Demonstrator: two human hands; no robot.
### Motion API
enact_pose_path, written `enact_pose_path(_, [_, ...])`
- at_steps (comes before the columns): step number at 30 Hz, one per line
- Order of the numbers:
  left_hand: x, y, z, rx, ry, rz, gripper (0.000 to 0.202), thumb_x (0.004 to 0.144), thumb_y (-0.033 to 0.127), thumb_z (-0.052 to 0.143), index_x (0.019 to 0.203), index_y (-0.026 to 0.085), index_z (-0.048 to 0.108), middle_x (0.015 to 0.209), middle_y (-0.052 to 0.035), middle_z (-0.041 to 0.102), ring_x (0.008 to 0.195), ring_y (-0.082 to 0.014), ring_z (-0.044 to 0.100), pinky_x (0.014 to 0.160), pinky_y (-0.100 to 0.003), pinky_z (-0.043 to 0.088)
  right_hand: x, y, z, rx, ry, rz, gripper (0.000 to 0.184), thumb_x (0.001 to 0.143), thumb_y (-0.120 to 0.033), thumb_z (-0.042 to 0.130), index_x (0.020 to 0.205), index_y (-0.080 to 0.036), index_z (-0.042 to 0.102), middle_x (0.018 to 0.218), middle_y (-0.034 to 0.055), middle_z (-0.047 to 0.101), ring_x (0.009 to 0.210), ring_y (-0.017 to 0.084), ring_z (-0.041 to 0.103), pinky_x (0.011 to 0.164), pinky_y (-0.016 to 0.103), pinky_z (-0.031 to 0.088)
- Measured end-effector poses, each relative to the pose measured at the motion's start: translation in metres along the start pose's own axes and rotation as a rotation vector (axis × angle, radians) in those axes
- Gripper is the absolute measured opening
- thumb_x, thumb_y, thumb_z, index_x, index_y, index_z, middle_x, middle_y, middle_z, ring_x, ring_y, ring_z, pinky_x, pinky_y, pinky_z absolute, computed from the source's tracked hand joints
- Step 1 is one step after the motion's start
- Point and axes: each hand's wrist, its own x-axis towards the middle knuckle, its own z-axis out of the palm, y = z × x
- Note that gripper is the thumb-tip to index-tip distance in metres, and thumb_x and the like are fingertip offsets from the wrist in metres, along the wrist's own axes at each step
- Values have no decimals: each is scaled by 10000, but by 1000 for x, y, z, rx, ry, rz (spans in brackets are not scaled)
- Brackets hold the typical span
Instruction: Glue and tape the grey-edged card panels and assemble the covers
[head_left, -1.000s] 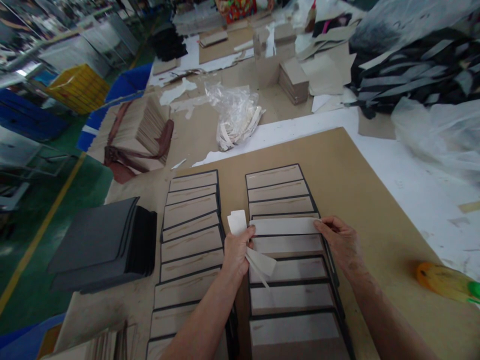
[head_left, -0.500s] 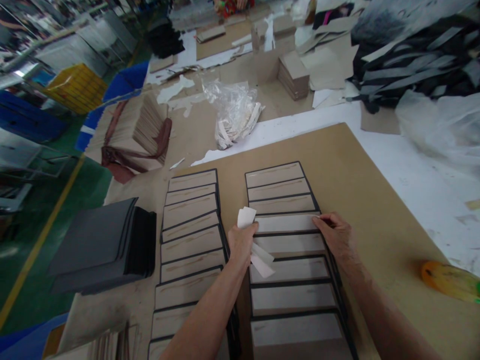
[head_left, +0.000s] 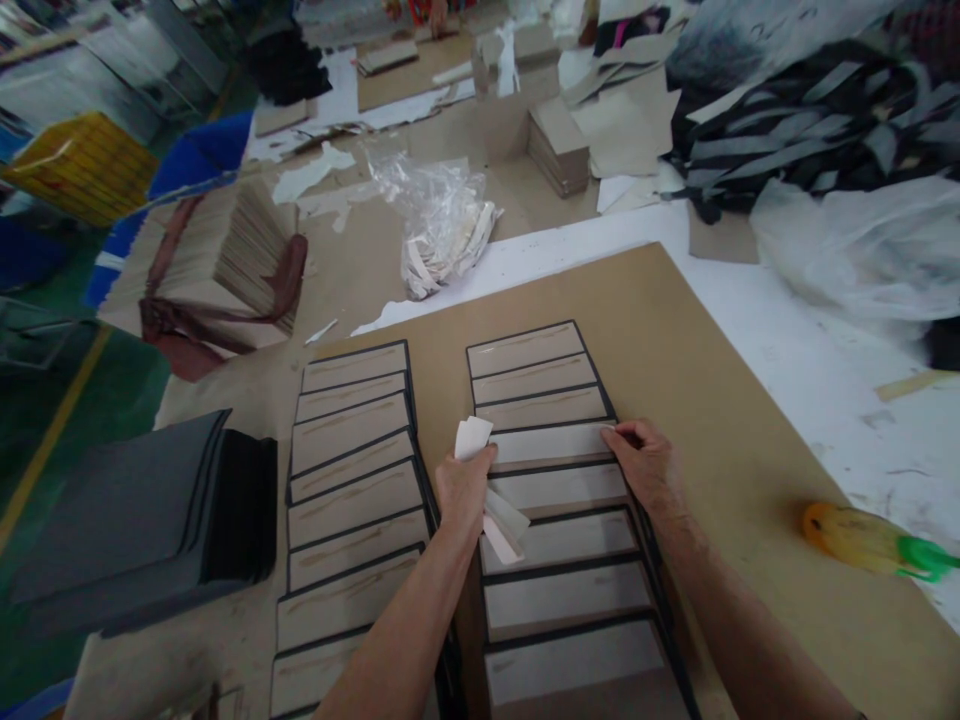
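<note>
My left hand (head_left: 463, 490) is closed around a small bunch of white strips (head_left: 474, 437), whose ends stick out above and below the fist. Its thumb rests at the left end of a single white strip (head_left: 551, 443) lying across a dark-edged panel. At that strip's right end, my right hand (head_left: 646, 465) pinches the tip between thumb and fingers. The panel belongs to an overlapping right-hand row of panels (head_left: 536, 402); those nearer me carry whitish bands. A second row of panels (head_left: 352, 465), bare tan with brownish streaks, runs to the left, partly covered by my left forearm.
A stack of dark grey sheets (head_left: 127, 500) stands at left, below a tied bundle of tan boards (head_left: 217, 265). Beyond the brown work board (head_left: 622, 290) lies a clear plastic bag of scraps (head_left: 442, 225). A yellow bottle with a green top (head_left: 855, 535) lies at right.
The whole view has shifted, so the table things sit further left in the picture. Both hands keep their places on the same strip.
</note>
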Motion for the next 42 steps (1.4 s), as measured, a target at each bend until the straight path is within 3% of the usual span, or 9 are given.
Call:
enact_pose_path(9, [8, -5, 0, 108, 61, 30, 269, 560, 299, 766, 756, 120, 722, 628, -63, 686, 655, -240, 661, 528, -277, 454, 0, -6, 1, -17, 8, 41, 360, 740, -557, 632, 730, -198, 658, 706, 45, 655, 675, 198, 571, 633, 310, 443])
enact_pose_path(16, [9, -11, 2, 154, 61, 69, 360, 584, 392, 772, 805, 113, 721, 703, -89, 710, 656, -241, 665, 528, -292, 451, 3, -4, 2, -60, 13, 73, 326, 729, -526, 649, 731, -200, 662, 681, 38, 650, 647, 194, 576, 621, 312, 441])
enact_pose_path(28, [11, -9, 4, 241, 78, 118, 328, 613, 410, 757, 790, 139, 703, 679, -55, 695, 636, -214, 653, 528, -270, 422, 16, -12, -1, -167, -55, 163, 252, 680, -460, 669, 739, -222, 614, 636, -9, 603, 604, 172, 565, 573, 284, 395])
enact_pose_path(36, [16, -5, 2, 236, 39, 115, 246, 607, 352, 745, 751, 158, 698, 624, -30, 667, 610, -205, 635, 522, -269, 410, 26, 2, -7, -256, -108, 79, 142, 743, -355, 560, 759, -216, 590, 684, 5, 620, 649, 174, 581, 591, 274, 386])
enact_pose_path(39, [16, -3, 0, 230, 15, 113, 202, 596, 343, 751, 684, 172, 688, 563, -19, 633, 580, -206, 619, 498, -271, 387, 19, -5, -8, -320, -16, 60, 133, 785, -305, 501, 841, -209, 574, 740, 31, 621, 676, 184, 569, 614, 287, 371])
enact_pose_path(42, [16, -2, 0, 216, 8, 101, 202, 586, 346, 761, 648, 175, 672, 533, -15, 611, 546, -198, 596, 477, -270, 365, 7, -21, -1, -407, -17, -10, 220, 807, -396, 548, 931, -214, 557, 788, 36, 619, 698, 190, 565, 623, 288, 363])
